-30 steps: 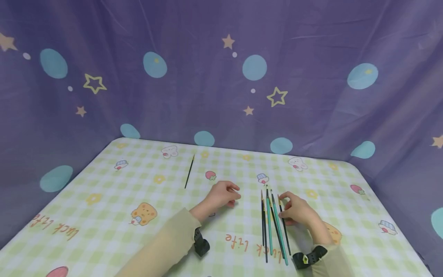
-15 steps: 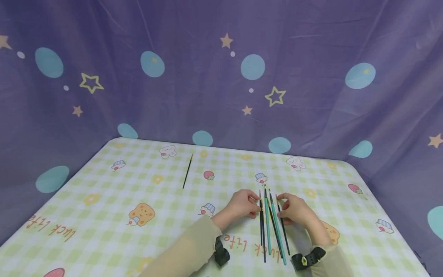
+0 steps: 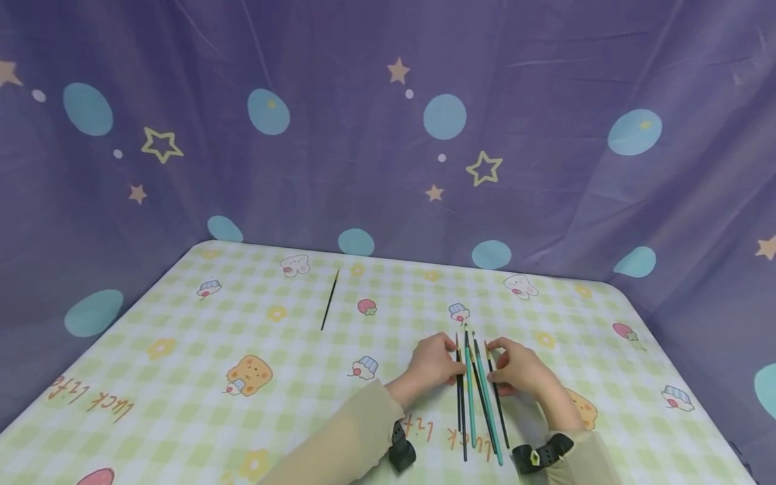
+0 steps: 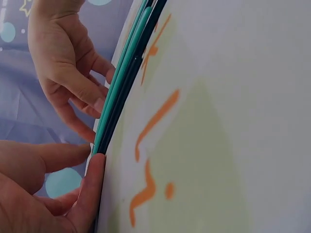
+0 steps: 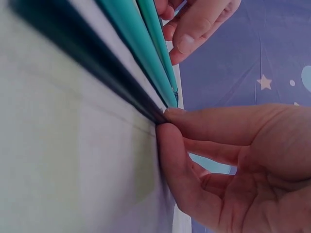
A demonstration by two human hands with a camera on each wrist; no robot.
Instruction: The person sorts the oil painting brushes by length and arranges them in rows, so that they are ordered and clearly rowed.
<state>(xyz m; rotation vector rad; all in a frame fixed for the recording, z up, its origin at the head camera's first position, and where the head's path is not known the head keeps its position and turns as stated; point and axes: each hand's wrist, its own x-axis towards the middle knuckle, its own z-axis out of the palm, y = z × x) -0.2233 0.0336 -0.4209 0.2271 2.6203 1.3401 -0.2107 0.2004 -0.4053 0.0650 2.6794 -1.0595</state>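
Note:
Several slim paintbrushes lie close together on the table, bristles pointing away from me. Two have teal handles, like the teal paintbrush (image 3: 471, 411); the others are black. On the left side of the group, my left hand (image 3: 432, 362) has its thumb and fingers around the upper part of the black paintbrushes (image 3: 463, 421). Thumb and index finger of my right hand (image 3: 518, 367) pinch the rightmost black paintbrush (image 3: 500, 411) near its ferrule. In the right wrist view, that dark handle (image 5: 102, 60) runs between the two fingertips, beside the teal handles (image 5: 141, 48).
A single black paintbrush (image 3: 330, 301) lies apart at the back left of the table. A checked green and white tablecloth (image 3: 291, 417) with printed cartoons covers the table. Behind it hangs a purple curtain (image 3: 364, 148) with stars and dots.
My left hand has moved right across the table to the paintbrushes, and its thumb now lies over the left ones. The right hand has stayed at the rightmost paintbrush.

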